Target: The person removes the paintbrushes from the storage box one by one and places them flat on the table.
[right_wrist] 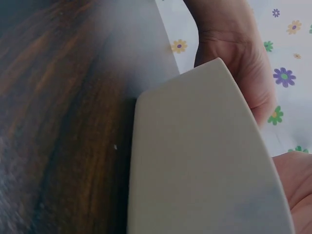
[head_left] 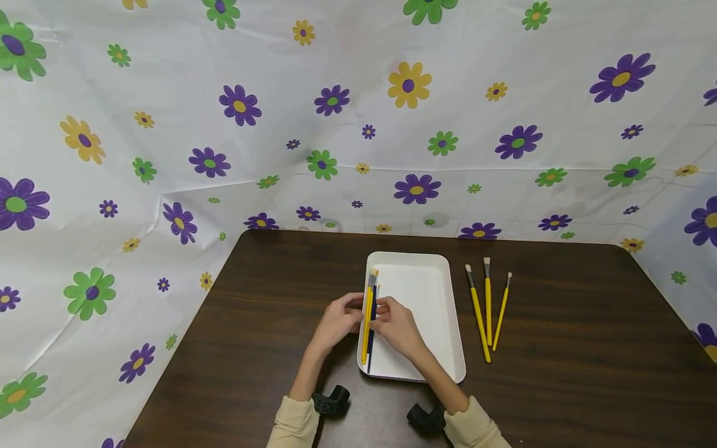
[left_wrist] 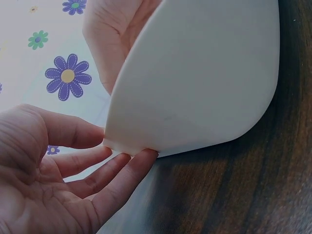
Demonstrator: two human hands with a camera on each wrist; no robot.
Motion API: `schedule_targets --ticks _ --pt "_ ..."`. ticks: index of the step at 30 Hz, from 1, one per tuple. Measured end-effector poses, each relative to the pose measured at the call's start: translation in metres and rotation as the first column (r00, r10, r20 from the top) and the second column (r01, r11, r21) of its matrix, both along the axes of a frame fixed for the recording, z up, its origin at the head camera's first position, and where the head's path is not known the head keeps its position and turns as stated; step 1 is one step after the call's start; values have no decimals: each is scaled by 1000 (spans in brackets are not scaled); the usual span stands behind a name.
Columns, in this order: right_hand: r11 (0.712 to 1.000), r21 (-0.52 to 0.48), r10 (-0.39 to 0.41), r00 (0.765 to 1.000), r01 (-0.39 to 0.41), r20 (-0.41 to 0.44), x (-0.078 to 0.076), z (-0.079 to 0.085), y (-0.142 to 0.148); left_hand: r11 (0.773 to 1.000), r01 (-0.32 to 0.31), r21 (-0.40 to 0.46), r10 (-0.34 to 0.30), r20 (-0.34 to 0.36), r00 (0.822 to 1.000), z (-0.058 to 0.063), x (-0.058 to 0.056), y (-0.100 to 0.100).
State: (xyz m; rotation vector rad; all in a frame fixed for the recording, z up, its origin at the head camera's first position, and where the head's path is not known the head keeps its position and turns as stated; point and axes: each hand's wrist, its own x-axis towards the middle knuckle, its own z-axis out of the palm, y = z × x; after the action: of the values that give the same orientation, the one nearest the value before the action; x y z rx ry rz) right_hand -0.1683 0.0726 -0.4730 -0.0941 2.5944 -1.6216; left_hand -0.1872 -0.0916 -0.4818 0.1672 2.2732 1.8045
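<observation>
Several paintbrushes (head_left: 366, 330) with yellow and dark blue handles lie lengthwise along the left inner side of a white tray (head_left: 422, 311). My left hand (head_left: 338, 325) is at the tray's left wall. The left wrist view shows that hand's (left_wrist: 73, 170) thumb and spread fingers touching the wall's outer face. From the right, my right hand (head_left: 399, 325) reaches over the tray, its thumb and fingertips at the brushes; whether they pinch one is unclear. In the right wrist view the tray wall (right_wrist: 200, 161) hides most of the right hand's fingers.
Three yellow-handled paintbrushes (head_left: 488, 305) with pale bristles lie on the dark wooden table (head_left: 571, 348), right of the tray. A flowered white cloth (head_left: 358, 112) hangs behind the table and along its left side. Black wrist mounts (head_left: 332, 401) sit below both hands.
</observation>
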Motion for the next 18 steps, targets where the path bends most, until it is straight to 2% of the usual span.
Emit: schedule_targets --ticks 18 --pt "999 -42 -15 1000 15 4 0 -8 -10 1000 8 1 -8 -2 1000 0 -1 0"
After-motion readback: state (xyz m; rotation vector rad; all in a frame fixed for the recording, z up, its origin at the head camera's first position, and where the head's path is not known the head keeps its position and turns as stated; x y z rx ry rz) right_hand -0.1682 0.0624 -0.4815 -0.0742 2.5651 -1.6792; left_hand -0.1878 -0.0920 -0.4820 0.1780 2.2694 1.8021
